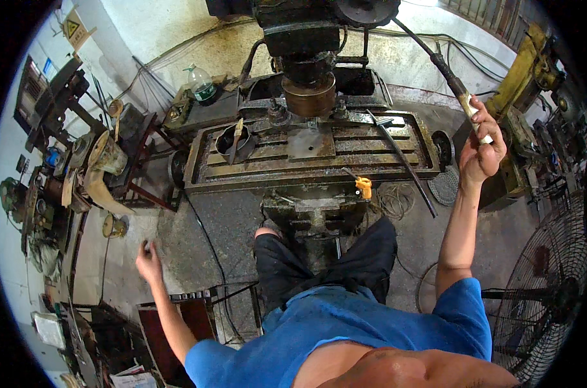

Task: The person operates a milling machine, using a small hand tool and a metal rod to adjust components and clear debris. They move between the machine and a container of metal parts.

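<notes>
Right hand (482, 152), between 2 and 3 o'clock of the view: curled round pale grip (465, 103) of long dark lever (439, 63), 2 o'clock. Left hand (150, 262), 8 o'clock: half-curled, any hold too small to tell. Slotted counter (258, 172), 12 o'clock, beneath spindle head (309, 97). On counter: dark pot (225, 142) with brush (238, 129), 10 o'clock; long bar (397, 150), 2 o'clock, jutting past front edge. Orange tool (364, 188), 3 o'clock. Caged fan (545, 284), 4 o'clock.

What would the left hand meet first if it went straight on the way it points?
Probably the curved tan board: the left hand points toward its lower end, though depth is unclear and it might pass above.
</notes>
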Demonstrator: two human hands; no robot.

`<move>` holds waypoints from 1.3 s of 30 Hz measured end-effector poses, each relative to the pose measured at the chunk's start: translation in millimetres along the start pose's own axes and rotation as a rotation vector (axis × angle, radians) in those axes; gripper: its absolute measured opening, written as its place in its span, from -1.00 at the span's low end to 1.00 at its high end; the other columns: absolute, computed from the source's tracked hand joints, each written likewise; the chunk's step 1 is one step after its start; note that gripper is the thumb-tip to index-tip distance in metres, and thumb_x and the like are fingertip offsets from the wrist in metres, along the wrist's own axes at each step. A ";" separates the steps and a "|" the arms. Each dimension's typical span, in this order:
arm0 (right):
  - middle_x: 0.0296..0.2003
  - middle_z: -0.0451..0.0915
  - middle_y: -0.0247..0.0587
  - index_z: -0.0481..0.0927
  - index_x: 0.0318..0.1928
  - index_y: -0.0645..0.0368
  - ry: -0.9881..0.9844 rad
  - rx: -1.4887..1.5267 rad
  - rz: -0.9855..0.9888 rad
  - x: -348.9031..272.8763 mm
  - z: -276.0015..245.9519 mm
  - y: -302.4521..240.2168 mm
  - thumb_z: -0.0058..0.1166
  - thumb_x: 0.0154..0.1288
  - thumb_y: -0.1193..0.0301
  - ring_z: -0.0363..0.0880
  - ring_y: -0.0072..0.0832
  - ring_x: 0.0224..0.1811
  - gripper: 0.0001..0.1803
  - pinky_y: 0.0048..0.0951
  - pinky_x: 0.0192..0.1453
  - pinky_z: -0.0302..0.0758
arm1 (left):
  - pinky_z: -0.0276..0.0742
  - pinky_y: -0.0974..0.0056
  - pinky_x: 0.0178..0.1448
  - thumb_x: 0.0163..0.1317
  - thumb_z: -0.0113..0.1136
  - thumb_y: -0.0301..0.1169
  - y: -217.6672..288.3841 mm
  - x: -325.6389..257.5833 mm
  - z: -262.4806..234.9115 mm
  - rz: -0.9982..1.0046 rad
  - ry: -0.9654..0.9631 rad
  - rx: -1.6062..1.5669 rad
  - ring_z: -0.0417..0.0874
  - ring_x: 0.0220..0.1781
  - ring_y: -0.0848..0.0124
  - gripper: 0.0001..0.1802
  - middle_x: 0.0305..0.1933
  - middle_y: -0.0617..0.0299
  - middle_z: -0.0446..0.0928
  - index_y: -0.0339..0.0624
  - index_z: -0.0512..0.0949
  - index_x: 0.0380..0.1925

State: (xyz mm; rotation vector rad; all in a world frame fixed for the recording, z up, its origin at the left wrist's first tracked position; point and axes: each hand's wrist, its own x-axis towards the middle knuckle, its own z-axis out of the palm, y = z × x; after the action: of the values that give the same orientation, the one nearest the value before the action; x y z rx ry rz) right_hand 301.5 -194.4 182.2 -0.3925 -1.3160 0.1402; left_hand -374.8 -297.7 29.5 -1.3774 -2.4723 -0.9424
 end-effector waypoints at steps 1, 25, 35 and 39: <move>-0.37 0.44 -0.04 0.30 -0.64 0.27 -0.008 0.007 -0.003 -1.1 0.1 1.4 -0.08 -0.20 0.36 0.34 0.01 0.03 -0.79 0.06 0.23 0.02 | 0.41 0.23 -0.35 0.12 0.10 -0.19 -35.3 -7.1 -11.8 -0.082 0.015 0.028 0.54 -0.50 0.20 -0.65 -0.52 0.03 0.54 -0.24 0.53 -0.22; -0.35 0.45 0.01 0.28 -0.67 0.28 -0.014 0.023 0.040 -2.4 -0.9 5.7 -0.22 -0.34 0.47 0.33 0.01 0.03 -0.88 0.06 0.23 0.00 | 0.51 0.06 -0.16 -0.01 0.11 -0.22 -286.1 -302.1 -120.4 -1.043 -0.766 0.752 0.56 -0.14 0.11 -0.62 -0.21 0.02 0.52 -0.20 0.45 -0.21; -0.35 0.44 0.05 0.29 -0.63 0.29 -0.089 0.023 0.026 20.3 4.9 -8.5 -0.26 -0.34 0.50 0.32 0.05 0.05 -0.87 0.10 0.24 0.00 | 0.55 -0.04 -0.50 0.20 -0.13 -0.36 -335.1 -279.0 -105.2 -2.187 -1.132 0.436 0.55 -0.56 -0.01 -0.77 -0.41 -0.12 0.49 -0.17 0.40 -0.18; -0.35 0.46 0.09 0.29 -0.64 0.28 -0.030 -0.002 0.006 22.7 0.6 -6.3 -0.20 -0.32 0.48 0.35 0.02 0.01 -0.88 0.03 0.22 0.04 | 0.55 -0.06 -0.52 0.20 -0.21 -0.37 -373.4 -312.6 -90.0 -1.438 -0.838 0.142 0.53 -0.60 0.03 -0.79 -0.53 -0.08 0.45 -0.20 0.36 -0.24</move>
State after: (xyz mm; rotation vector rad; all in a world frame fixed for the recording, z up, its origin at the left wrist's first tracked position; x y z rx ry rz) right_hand 305.9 -192.8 205.3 -0.3972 -1.3445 0.1507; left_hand -515.5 -714.3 -198.2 0.4723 -3.9907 -0.1722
